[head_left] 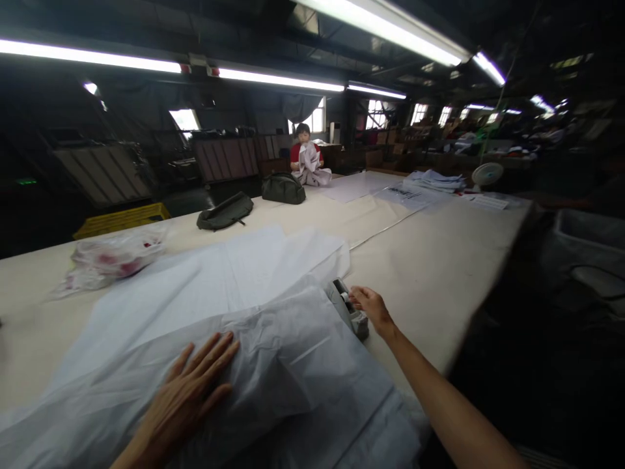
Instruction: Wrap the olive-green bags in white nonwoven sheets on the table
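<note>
Right hand (pixel 372 305) is touching the tape dispenser (pixel 347 307), fingers loosely curled, its length running away along the white tissue sheet (pixel 273 339)'s right edge; left hand (pixel 193 384) is lying flat, open, on the sheet.

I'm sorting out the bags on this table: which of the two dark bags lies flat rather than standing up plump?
The nearer, left-hand dark bag lies flat and slumped; the farther one, close to the seated person, stands rounded and full.

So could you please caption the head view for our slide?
Left hand flat on white tissue paper; right hand touching tape dispenser.
</note>
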